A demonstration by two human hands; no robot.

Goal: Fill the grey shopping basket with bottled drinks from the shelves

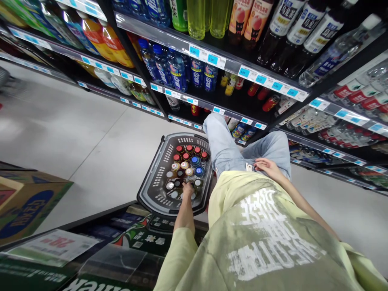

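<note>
Inside my basket point(155, 174): six red caps point(189, 148), two blue caps point(195, 160)
Left hand point(188, 188): among bottles point(176, 166); finger grip, can't tell
Right hand point(266, 165): fingers loose, at jeans point(223, 146)
Shelf tag point(212, 60): "3.00"

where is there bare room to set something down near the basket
The widest free patch is the floor left of the basket, bordered by the cardboard box and the bottle shelves. More bare floor lies right of the person's legs, below the right-hand shelves. The basket is crowded with bottles, with the left hand among them.
</note>
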